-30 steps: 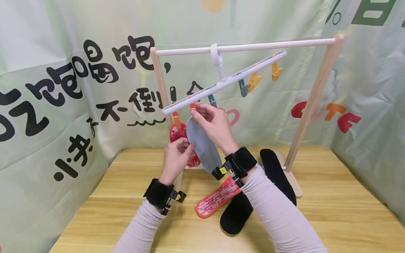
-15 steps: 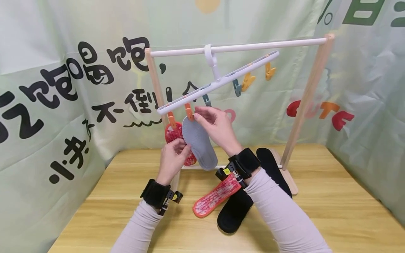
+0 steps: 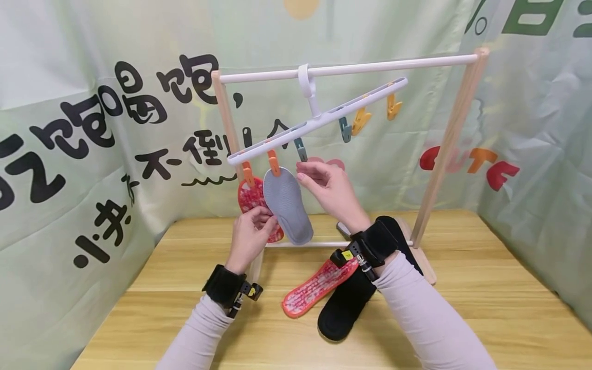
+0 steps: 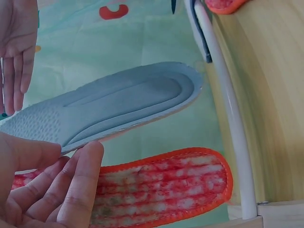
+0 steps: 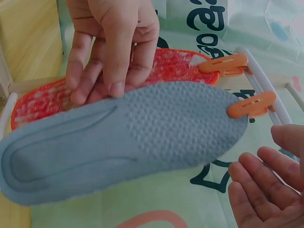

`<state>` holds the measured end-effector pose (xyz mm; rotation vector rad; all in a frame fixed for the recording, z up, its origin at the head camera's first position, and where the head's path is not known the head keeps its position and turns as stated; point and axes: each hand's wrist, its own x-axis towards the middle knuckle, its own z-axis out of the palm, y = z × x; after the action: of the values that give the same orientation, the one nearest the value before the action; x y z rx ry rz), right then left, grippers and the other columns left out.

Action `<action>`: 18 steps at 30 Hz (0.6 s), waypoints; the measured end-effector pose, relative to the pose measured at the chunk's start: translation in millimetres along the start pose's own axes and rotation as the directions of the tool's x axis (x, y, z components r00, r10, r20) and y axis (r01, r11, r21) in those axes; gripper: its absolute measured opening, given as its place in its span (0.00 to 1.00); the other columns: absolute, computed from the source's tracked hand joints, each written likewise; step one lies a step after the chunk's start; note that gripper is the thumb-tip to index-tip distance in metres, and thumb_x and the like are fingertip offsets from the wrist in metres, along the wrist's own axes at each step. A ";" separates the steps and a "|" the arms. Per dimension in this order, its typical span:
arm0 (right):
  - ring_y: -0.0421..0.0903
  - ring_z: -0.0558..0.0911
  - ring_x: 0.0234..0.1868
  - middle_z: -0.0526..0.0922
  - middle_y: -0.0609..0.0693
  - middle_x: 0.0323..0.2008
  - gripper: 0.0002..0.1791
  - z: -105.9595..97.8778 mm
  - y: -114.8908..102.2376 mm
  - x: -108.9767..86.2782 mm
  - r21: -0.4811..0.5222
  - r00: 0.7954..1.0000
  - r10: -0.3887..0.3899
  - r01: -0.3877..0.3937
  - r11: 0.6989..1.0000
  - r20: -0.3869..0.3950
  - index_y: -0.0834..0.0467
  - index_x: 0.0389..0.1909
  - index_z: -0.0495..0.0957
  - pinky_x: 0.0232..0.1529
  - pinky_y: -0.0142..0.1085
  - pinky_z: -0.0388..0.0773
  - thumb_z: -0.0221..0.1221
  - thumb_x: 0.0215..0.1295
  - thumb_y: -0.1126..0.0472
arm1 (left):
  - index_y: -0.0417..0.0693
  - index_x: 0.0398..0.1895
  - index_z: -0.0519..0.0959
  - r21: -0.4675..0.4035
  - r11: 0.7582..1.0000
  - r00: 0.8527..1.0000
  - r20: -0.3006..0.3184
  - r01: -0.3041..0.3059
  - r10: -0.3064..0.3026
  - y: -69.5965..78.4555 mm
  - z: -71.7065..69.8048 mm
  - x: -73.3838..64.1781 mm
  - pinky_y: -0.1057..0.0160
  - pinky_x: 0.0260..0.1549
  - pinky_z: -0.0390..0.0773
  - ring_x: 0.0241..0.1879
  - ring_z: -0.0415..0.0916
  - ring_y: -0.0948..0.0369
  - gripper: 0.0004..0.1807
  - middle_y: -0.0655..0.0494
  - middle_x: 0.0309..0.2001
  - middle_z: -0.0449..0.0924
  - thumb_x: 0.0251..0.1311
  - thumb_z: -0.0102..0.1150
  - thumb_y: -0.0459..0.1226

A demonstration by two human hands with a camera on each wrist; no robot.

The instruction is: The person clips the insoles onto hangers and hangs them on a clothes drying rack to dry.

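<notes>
A grey insole [image 3: 289, 205] hangs by its top end from an orange clip [image 3: 274, 163] on the tilted white hanger [image 3: 319, 121]. My left hand [image 3: 252, 234] pinches the insole's side edge between thumb and fingers. Behind that hand, a red-and-white insole [image 5: 175, 66] with an orange rim hangs from another orange clip [image 5: 223, 64]. My right hand [image 3: 330, 187] is just right of the grey insole, below a teal clip [image 3: 300, 149]. In the right wrist view its fingers [image 5: 256, 178] are apart from the insole and loosely bent, holding nothing.
A wooden stand with a white rod [image 3: 388, 67] carries the hanger; another teal clip [image 3: 345, 130] and yellow clips [image 3: 361, 122] hang on its right. On the table [image 3: 185, 288] lie a red insole [image 3: 314, 293] and black insoles [image 3: 344, 313]. A grey end [image 3: 343, 229] shows behind my right wrist.
My right hand has let go of the orange clip and moved right and slightly down. The grey insole now hangs from that clip. My left hand has stayed at the insole's edge.
</notes>
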<state>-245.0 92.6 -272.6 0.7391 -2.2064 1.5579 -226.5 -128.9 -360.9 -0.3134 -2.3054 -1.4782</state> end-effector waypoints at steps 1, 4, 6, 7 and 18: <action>0.53 0.90 0.58 0.89 0.59 0.59 0.19 -2.6 0.6 -1.6 -0.008 1.000 0.002 -0.002 1.000 0.003 0.61 0.64 0.84 0.63 0.46 0.86 0.65 0.77 0.60 | 0.40 0.40 0.86 -0.001 1.000 1.000 0.002 0.000 0.000 0.0 0.2 -0.2 0.72 0.30 0.81 0.35 0.92 0.47 0.03 0.44 0.36 0.92 0.68 0.68 0.32; 0.54 0.90 0.57 0.89 0.59 0.59 0.20 -10.7 2.3 -6.8 -0.039 1.000 0.022 -0.022 0.999 0.012 0.62 0.64 0.83 0.62 0.47 0.86 0.65 0.77 0.59 | 0.41 0.39 0.86 0.011 1.000 1.000 0.005 0.006 -0.006 -0.5 0.0 -0.9 0.72 0.30 0.82 0.34 0.92 0.49 0.03 0.44 0.35 0.92 0.68 0.69 0.33; 0.55 0.89 0.57 0.88 0.60 0.59 0.20 -16.6 3.6 -11.0 -0.054 0.999 0.034 -0.033 0.998 0.021 0.62 0.65 0.83 0.63 0.48 0.85 0.65 0.78 0.58 | 0.41 0.39 0.86 0.022 1.000 1.000 0.008 0.011 -0.011 -1.4 -0.4 -1.2 0.71 0.30 0.83 0.34 0.91 0.49 0.04 0.44 0.35 0.92 0.69 0.69 0.33; 0.55 0.89 0.57 0.88 0.60 0.60 0.21 -19.7 4.3 -13.0 -0.062 0.999 0.040 -0.038 0.997 0.028 0.62 0.66 0.82 0.63 0.48 0.85 0.64 0.78 0.58 | 0.41 0.39 0.86 0.030 0.999 1.000 0.010 0.015 -0.015 -2.0 -0.6 -1.5 0.71 0.30 0.83 0.34 0.91 0.48 0.04 0.44 0.35 0.92 0.69 0.69 0.33; 0.52 0.89 0.58 0.89 0.57 0.60 0.19 -52.5 18.7 -31.9 -0.104 0.997 0.069 -0.064 0.992 0.040 0.57 0.66 0.83 0.54 0.24 0.82 0.63 0.80 0.56 | 0.39 0.38 0.87 0.020 0.998 0.997 0.054 0.056 -0.057 -5.3 -4.1 -5.0 0.58 0.30 0.90 0.30 0.91 0.48 0.05 0.43 0.31 0.91 0.70 0.68 0.34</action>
<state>-231.4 153.9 -286.4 0.6817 -2.3459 1.4583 -223.2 -134.8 -365.9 -0.2888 -2.3876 -1.4916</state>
